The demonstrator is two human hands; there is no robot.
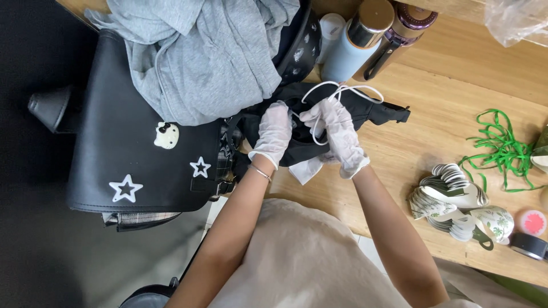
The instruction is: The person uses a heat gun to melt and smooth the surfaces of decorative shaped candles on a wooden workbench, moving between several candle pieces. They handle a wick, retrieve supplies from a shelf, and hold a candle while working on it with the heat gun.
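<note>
While gloved left hand [273, 132] presses black cloth [348, 111] on counter [434, 131] — right hand [338, 137] fingers pinching white cord [341, 89]; loops loose, unfinished.

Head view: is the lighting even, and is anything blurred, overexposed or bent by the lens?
Head view: soft even light on the wooden table, faint shadows; the gloved left hand and right hand on the white cord are bright, detail washed out; the black bag and floor at left go very dark; table edges bow slightly; mostly sharp.
</note>
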